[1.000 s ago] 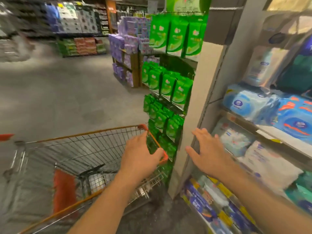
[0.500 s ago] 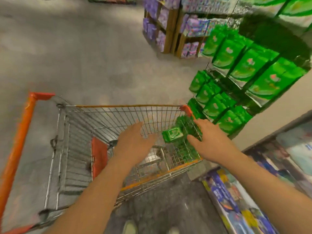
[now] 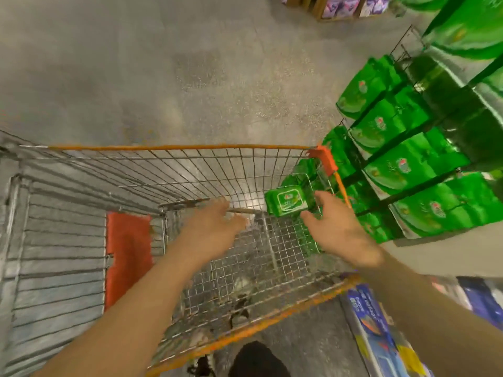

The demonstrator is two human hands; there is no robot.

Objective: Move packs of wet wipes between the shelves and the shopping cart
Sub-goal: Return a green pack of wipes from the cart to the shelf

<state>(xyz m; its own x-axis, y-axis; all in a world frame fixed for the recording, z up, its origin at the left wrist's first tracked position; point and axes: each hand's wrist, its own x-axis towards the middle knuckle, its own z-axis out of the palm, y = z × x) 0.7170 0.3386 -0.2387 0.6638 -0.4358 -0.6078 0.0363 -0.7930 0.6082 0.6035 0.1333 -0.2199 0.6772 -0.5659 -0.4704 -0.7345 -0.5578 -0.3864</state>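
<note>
A: Head view: a wire shopping cart (image 3: 163,170) with orange rim trim is seen from above on a grey speckled floor (image 3: 163,63). Where is the pack of wet wipes found?

B: A green pack of wet wipes (image 3: 285,204) is seen inside the cart, at its far right corner, tilted against the wire wall just below the orange corner cap (image 3: 322,159).

A: How are the hands placed?

B: Both are stretched out over the basket. The left hand (image 3: 212,227) is held above the middle of the basket with its fingers extended and loose; nothing is grasped. The right hand (image 3: 337,227) is held just right of the pack, fingers spread and released; its fingertips are near the pack's edge, but whether it is touched cannot be told through the blur.

A: What is seen beside the cart?

B: On the right, rows of green hanging packs (image 3: 402,164) are displayed on a wire rack, just beside the cart's right wall. An orange seat flap (image 3: 128,257) is seen at the cart's left end. Blue packages (image 3: 381,330) lie on a low shelf at near right.
</note>
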